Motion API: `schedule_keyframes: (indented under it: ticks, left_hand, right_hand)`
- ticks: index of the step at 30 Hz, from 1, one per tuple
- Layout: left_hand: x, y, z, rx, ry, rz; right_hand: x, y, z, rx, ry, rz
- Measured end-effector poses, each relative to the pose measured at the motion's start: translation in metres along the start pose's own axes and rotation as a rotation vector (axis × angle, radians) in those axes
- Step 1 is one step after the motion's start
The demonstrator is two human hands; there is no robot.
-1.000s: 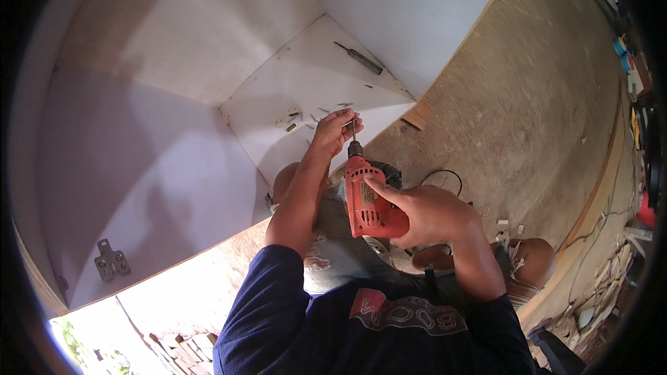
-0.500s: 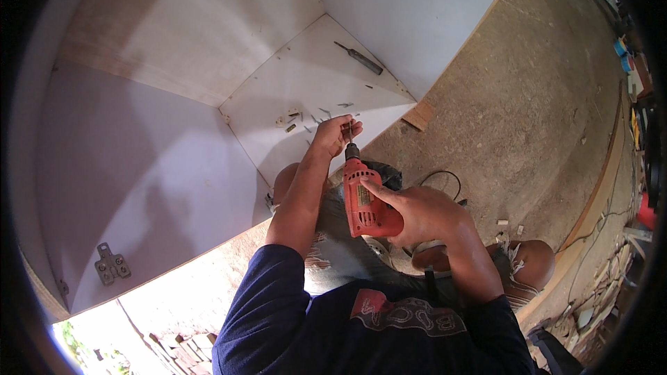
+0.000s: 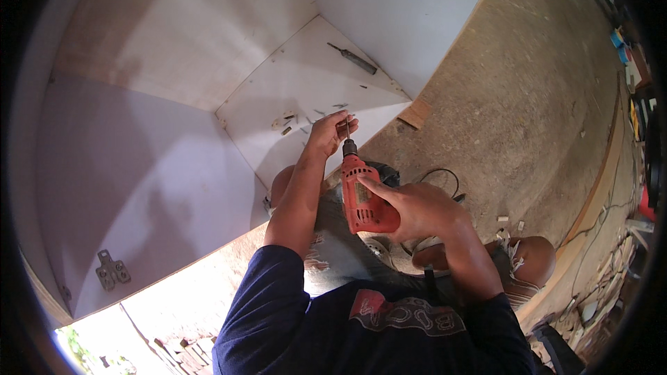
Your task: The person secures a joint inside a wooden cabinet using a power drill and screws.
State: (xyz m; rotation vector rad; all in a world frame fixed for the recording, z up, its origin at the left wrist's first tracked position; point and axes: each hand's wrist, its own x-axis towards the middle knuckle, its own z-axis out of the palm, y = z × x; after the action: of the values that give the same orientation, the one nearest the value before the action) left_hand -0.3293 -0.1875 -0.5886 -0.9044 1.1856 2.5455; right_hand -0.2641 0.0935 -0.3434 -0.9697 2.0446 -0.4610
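Observation:
My right hand is wrapped round the grip of a red power drill, its index finger lying along the body. The drill points away from me, and a long thin bit sticks out of its black chuck. At the far end of the bit my left hand has its fingers curled in close. What they pinch is too small to make out. Several loose screws lie just beyond my left hand on the white cabinet panel. A dark screwdriver-like tool rests farther back on it.
Upright cabinet panels stand on the left and at the back. A metal hinge is fixed at the near left. A wood block touches the panel's right corner. On the right, a cord loops over the dirt floor.
The cabinet has shifted very slightly left in view. Both hands and the drill hold almost the same pose, with the drill a touch farther left.

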Motion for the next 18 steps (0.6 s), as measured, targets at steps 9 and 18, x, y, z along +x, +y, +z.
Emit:
schedule_keyframes:
  ticks: [9,18]
  left_hand:
    - [0.05,-0.014,0.043,0.481,0.161,0.222]
    - [0.091,-0.053,0.105,1.307,0.316,0.865]
  right_hand:
    - [0.051,0.037,0.062,-0.07,0.187,0.072]
    - [0.106,0.06,0.125,0.005,0.421,0.2]
